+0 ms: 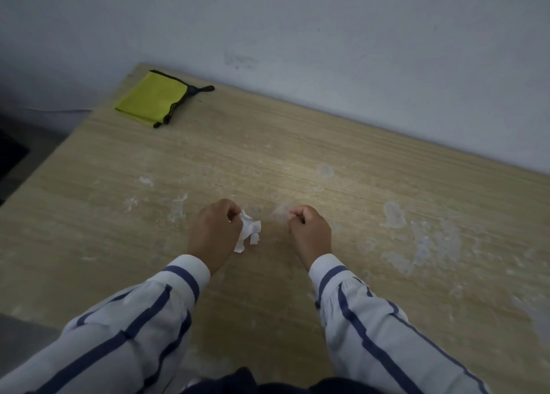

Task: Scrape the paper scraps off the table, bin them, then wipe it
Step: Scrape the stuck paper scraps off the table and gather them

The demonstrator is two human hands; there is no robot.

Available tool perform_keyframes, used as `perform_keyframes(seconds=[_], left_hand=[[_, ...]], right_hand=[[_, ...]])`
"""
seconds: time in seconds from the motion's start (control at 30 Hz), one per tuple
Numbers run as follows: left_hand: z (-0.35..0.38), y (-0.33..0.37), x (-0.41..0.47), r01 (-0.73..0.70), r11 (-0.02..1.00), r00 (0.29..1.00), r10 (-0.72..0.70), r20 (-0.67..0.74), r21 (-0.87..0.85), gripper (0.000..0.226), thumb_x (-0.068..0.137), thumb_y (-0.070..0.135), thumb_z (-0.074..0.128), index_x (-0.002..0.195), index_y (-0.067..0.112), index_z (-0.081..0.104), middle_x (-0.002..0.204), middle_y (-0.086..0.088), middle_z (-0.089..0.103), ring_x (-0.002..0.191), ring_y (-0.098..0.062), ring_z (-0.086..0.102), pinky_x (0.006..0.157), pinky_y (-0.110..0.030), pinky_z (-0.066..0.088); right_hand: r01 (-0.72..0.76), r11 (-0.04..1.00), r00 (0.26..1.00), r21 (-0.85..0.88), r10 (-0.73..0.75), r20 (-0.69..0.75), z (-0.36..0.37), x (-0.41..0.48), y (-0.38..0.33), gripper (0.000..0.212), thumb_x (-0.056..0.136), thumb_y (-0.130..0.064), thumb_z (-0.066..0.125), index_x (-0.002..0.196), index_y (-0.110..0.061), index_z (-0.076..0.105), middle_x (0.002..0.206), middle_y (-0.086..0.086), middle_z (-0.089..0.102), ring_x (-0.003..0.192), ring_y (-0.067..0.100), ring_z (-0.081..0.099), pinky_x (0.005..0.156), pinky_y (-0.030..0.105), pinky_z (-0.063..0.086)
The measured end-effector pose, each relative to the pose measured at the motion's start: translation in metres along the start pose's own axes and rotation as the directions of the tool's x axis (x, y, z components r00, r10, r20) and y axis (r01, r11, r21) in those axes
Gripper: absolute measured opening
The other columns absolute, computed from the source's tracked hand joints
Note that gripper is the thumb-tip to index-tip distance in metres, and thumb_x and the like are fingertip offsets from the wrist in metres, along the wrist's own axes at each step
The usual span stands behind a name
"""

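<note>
My left hand (pixel 213 233) is curled around a bunch of white paper scraps (pixel 248 230), which stick out from its fingers to the right, just above the wooden table (pixel 268 149). My right hand (pixel 309 230) hovers a little to the right with fingers curled and fingertips pinched together near a faint whitish patch (pixel 281 210); I cannot make out anything between them. Pale stuck paper residue (pixel 394 215) spots the tabletop, thickest at the right (pixel 437 242) and in smaller bits at the left (pixel 178 206). A folded yellow cloth (pixel 151 99) with black trim lies at the far left corner.
A pale wall (pixel 327 36) runs along the table's far edge. The table's left edge drops to a dark floor (pixel 18 155). No bin is in view. My striped sleeves (pixel 134 319) cover the near part of the table.
</note>
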State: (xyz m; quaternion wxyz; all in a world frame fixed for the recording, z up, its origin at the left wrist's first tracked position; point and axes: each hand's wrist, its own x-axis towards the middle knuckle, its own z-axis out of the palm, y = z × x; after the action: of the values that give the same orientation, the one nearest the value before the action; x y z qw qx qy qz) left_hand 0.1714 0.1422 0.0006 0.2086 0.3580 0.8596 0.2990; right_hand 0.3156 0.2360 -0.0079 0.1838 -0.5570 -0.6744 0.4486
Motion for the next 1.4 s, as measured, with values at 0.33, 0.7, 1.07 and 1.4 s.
perform_keyframes(seconds=[0.33, 0.7, 1.07, 1.4], left_hand=[[0.026, 0.021, -0.016, -0.198, 0.969, 0.974, 0.212, -0.08, 0.15, 0.039, 0.082, 0.011, 0.052, 0.12, 0.021, 0.055, 0.13, -0.002, 0.047, 0.122, -0.026, 0.037, 0.101, -0.045, 0.029], [0.124, 0.072, -0.015, -0.378, 0.881, 0.909, 0.295, 0.294, 0.285, 0.058, 0.093, 0.035, 0.038, 0.146, 0.017, 0.02, 0.157, -0.006, 0.007, 0.144, -0.023, -0.005, 0.116, -0.044, -0.004], [0.138, 0.074, -0.013, -0.384, 0.837, 0.923, 0.338, 0.184, 0.39, 0.063, 0.088, 0.05, 0.029, 0.141, 0.015, 0.032, 0.152, -0.01, 0.024, 0.142, -0.029, 0.011, 0.114, -0.05, 0.008], [0.138, 0.076, -0.013, -0.39, 0.843, 0.921, 0.343, 0.186, 0.371, 0.06, 0.092, 0.047, 0.036, 0.141, 0.014, 0.032, 0.153, -0.01, 0.022, 0.143, -0.029, 0.008, 0.115, -0.049, 0.004]], right_hand=[[-0.083, 0.984, 0.962, -0.156, 0.038, -0.272, -0.064, 0.017, 0.038, 0.015, 0.09, -0.014, 0.051, 0.091, -0.012, 0.065, 0.09, -0.001, 0.062, 0.073, 0.011, 0.052, 0.066, 0.02, 0.036], [-0.088, 0.888, 0.976, -0.451, -0.013, -0.216, -0.121, 0.064, 0.079, 0.024, 0.086, -0.024, 0.058, 0.105, -0.01, 0.061, 0.117, 0.01, 0.05, 0.108, 0.029, 0.047, 0.094, 0.04, 0.041], [0.122, 0.82, 0.978, -0.559, -0.195, -0.072, -0.132, 0.087, 0.083, 0.022, 0.091, -0.016, 0.044, 0.097, -0.002, 0.061, 0.103, 0.014, 0.055, 0.095, 0.029, 0.051, 0.082, 0.038, 0.044], [0.157, 0.82, 0.97, -0.551, -0.233, -0.071, -0.132, 0.09, 0.092, 0.022, 0.09, -0.012, 0.044, 0.095, 0.0, 0.061, 0.103, 0.015, 0.055, 0.094, 0.03, 0.051, 0.082, 0.038, 0.043]])
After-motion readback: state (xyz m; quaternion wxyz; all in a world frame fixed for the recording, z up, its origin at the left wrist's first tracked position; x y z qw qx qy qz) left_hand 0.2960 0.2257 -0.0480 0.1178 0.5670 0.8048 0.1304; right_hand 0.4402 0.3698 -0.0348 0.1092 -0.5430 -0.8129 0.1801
